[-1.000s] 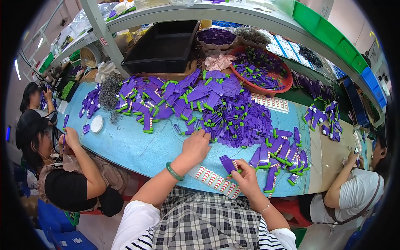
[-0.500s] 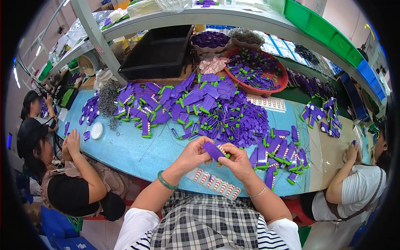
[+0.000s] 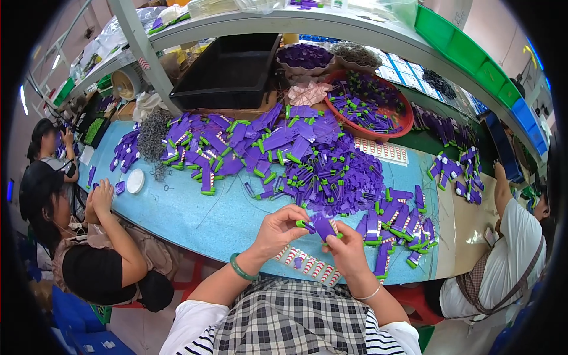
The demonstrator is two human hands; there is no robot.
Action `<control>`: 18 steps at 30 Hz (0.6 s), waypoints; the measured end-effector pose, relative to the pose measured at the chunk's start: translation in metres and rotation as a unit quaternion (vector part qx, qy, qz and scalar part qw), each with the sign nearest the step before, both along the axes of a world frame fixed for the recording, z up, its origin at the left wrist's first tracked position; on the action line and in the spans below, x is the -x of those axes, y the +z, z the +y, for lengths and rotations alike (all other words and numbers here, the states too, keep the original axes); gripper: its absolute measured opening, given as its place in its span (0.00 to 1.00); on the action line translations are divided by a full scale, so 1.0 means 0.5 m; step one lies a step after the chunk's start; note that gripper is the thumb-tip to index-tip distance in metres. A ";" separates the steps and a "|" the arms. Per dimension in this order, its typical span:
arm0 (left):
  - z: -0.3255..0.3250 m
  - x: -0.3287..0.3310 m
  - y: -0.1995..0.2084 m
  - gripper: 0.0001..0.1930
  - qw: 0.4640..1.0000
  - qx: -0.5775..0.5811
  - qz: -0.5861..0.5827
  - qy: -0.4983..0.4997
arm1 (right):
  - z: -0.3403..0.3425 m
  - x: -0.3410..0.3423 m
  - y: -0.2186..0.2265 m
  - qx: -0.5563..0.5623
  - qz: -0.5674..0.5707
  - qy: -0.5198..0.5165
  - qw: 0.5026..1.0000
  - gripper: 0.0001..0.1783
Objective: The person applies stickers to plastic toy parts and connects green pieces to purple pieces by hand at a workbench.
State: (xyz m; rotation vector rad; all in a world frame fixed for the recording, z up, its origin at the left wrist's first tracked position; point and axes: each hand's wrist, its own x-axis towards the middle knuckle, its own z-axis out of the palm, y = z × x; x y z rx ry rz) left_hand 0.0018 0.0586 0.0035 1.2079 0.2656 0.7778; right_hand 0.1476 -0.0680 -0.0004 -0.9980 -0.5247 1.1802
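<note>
My left hand [image 3: 276, 234] is closed, pinching a small purple clip piece with a green end [image 3: 306, 226] between thumb and fingertips. Close beside it, my right hand [image 3: 348, 247] grips a flat purple plastic piece [image 3: 322, 226] that carries a red-and-white striped sticker at its edge. Whether the two pieces touch I cannot tell. On the blue tabletop below my hands lies a sheet of striped stickers [image 3: 319, 271], partly covered by my right hand. Beyond my hands rises a heap of small purple parts [image 3: 346, 177]. To the right lie several purple pieces with green ends and striped stickers [image 3: 402, 220].
More purple pieces [image 3: 236, 145] spread to the left, beside a grey wire-spring pile [image 3: 154, 139]. Behind stand a black tray [image 3: 222, 97] and a red basin [image 3: 402, 118] under a shelf [image 3: 236, 25]. A white lid [image 3: 135, 181] lies left. Co-workers sit on both sides.
Both hands were together on one purple piece; now they are slightly apart, and a green-ended piece shows in my left fingers. The person at right has stretched an arm forward.
</note>
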 end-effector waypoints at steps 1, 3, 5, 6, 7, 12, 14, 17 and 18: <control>0.000 0.002 0.000 0.08 1.000 0.000 0.000 0.004 | -0.006 -0.003 -0.003 -0.031 -0.144 -0.007 0.989 0.17; -0.003 0.008 -0.003 0.09 0.998 0.050 0.009 -0.041 | -0.016 0.007 0.009 -0.042 -0.181 -0.035 0.982 0.18; -0.006 0.012 -0.013 0.09 0.998 0.044 0.008 -0.036 | -0.024 0.006 0.007 -0.033 -0.387 -0.064 0.919 0.22; -0.007 0.013 -0.014 0.09 0.999 0.041 0.015 -0.024 | -0.021 0.009 0.016 -0.072 -0.456 -0.083 0.883 0.25; -0.008 0.014 -0.015 0.09 0.999 0.037 0.021 -0.013 | -0.019 0.011 0.025 -0.072 -0.456 -0.084 0.883 0.25; -0.012 0.019 -0.008 0.10 0.998 0.055 0.004 -0.027 | -0.025 0.016 0.025 -0.060 -0.434 -0.099 0.893 0.26; -0.010 0.025 -0.004 0.11 0.998 0.048 0.009 -0.031 | -0.024 0.011 0.033 -0.069 -0.452 -0.095 0.884 0.26; -0.010 0.034 0.007 0.11 0.998 0.024 0.034 -0.056 | -0.023 0.006 0.042 -0.084 -0.508 -0.082 0.853 0.26; -0.012 0.034 0.010 0.10 0.997 0.016 0.053 -0.045 | -0.024 0.005 0.045 -0.090 -0.547 -0.071 0.829 0.26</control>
